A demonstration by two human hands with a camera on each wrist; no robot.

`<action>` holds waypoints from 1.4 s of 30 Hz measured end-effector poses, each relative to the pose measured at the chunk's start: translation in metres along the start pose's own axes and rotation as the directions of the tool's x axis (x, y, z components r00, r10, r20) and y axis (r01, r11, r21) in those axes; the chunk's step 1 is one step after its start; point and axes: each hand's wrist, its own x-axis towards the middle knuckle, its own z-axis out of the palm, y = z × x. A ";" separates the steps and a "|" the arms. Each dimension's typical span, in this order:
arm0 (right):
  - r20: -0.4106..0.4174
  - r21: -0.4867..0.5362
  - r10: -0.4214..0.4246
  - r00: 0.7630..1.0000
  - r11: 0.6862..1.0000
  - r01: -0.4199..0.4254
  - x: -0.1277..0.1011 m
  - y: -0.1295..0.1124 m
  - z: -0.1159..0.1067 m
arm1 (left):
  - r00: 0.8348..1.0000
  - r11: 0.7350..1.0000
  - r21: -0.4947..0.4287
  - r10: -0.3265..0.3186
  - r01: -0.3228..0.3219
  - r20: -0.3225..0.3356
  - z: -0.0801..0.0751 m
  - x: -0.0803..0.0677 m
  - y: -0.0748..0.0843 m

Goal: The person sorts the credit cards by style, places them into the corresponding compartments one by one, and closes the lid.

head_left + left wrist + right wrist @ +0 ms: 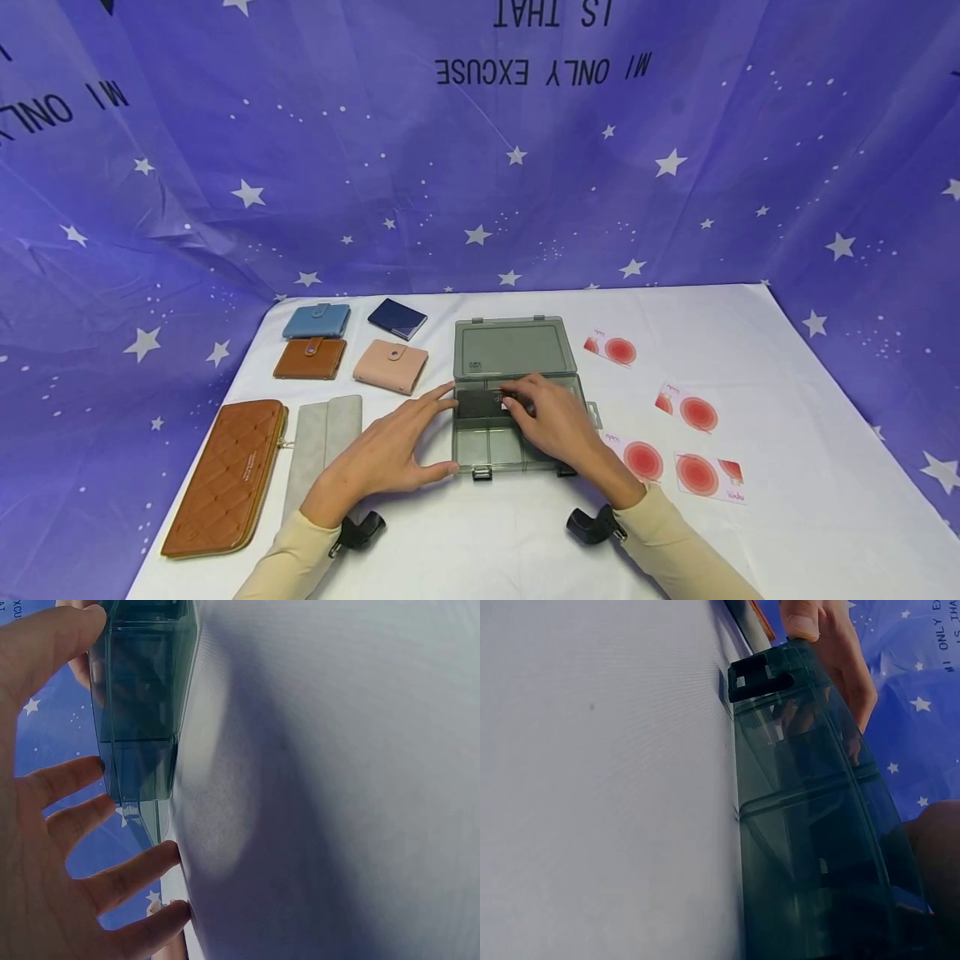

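The thin black rectangular piece (477, 405), whose material I cannot tell, is in the far left part of the open box of smoky translucent plastic (471, 447). Whether it lies flat on the box floor, I cannot tell. The right hand (555, 421) has its fingers curled and seems to pinch this piece at its right end. The left hand (390, 446) is spread wide, and its thumb and fingertips stand against the left side of the box, without a grip around it.

For good handling, I think the left hand should press only lightly, enough that the light box does not slide or turn. The right hand should keep the piece level with the inner dividers, because a tilted corner could catch on them. The hinged lid (513, 348) lies open on the far side, so it should not disturb the fingers.

To the right of the box lie four white cards with red circles (699, 413). To the left are a pink snap wallet (392, 367) and, nearer, a long pale grey wallet (318, 433), partly behind the left hand.
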 end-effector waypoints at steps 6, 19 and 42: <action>0.023 -0.005 0.003 1.000 1.000 -0.003 0.000 -0.001 -0.002 | 0.999 1.000 0.008 0.022 -0.022 -0.023 0.000 0.000 0.000; -0.039 0.100 -0.029 0.999 0.994 0.033 0.010 0.017 -0.042 | 1.000 1.000 -0.001 0.019 -0.019 -0.013 -0.004 0.000 0.002; -0.061 0.047 0.216 0.974 0.976 -0.214 0.004 0.148 -0.097 | 1.000 1.000 -0.020 0.005 -0.005 0.012 -0.003 -0.002 -0.001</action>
